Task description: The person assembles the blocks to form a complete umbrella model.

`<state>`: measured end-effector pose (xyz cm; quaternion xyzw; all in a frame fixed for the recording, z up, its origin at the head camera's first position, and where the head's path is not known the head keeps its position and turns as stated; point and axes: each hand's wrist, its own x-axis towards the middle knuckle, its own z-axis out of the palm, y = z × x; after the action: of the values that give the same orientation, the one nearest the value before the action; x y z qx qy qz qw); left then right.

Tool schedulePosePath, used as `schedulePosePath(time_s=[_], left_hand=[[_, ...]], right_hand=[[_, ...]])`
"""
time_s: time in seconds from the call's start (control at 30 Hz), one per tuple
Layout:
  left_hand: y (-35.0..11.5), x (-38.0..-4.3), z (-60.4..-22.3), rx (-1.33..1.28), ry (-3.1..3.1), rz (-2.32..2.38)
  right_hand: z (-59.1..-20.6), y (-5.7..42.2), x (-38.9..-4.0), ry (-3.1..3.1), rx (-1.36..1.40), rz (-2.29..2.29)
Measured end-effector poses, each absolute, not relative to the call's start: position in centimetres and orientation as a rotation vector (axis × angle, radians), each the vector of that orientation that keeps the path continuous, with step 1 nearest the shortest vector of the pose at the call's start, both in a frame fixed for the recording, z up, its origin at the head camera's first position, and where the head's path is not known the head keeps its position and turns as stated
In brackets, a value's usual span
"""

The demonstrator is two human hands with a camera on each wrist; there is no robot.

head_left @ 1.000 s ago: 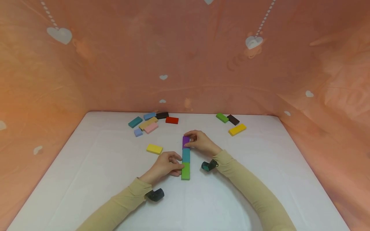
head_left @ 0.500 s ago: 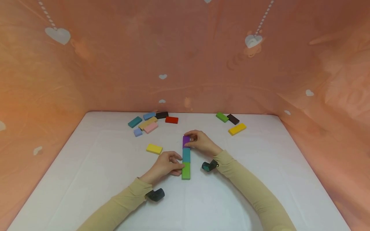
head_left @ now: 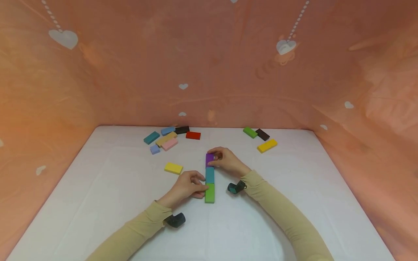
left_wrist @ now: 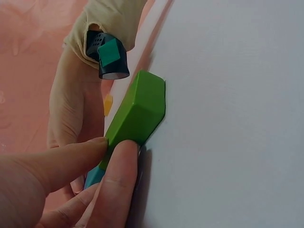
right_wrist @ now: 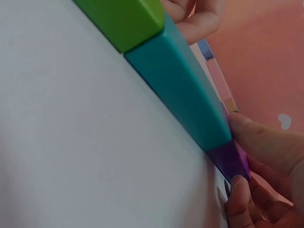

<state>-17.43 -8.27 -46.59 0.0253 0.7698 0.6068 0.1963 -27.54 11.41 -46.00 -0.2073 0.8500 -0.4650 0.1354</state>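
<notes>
Three flat rectangular blocks lie end to end in a straight row on the white table: a green block [head_left: 210, 194] nearest, a teal block [head_left: 210, 175] in the middle and a purple block [head_left: 209, 157] farthest. My left hand [head_left: 186, 185] holds the green block from its left, thumb on the top edge and a finger against the side [left_wrist: 124, 164]. At the far end, my right hand [head_left: 229, 161] pinches the purple block, partly covering it. In the right wrist view the teal block [right_wrist: 178, 88] meets both neighbours closely.
A yellow block [head_left: 173, 168] lies left of the row. Farther back left is a loose group with a red block [head_left: 193, 135] and a pink block [head_left: 169, 144]. At the back right lie another green block [head_left: 250, 132], a dark brown block [head_left: 262, 134] and an orange-yellow block [head_left: 267, 145].
</notes>
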Motion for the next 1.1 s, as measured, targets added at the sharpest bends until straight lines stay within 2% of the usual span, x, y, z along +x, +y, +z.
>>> schedulePosePath(time_s=[0.9,1.1], left_hand=[[-8.2,-17.4,-46.5,0.076,2.151,1.71],[-8.3,-17.3,-46.3,0.065,2.141,1.696]], right_hand=[[-46.0,11.7,-27.9,2.422,-0.616,-1.379],[-45.1,13.2,-28.5,2.263,-0.521,-1.521]])
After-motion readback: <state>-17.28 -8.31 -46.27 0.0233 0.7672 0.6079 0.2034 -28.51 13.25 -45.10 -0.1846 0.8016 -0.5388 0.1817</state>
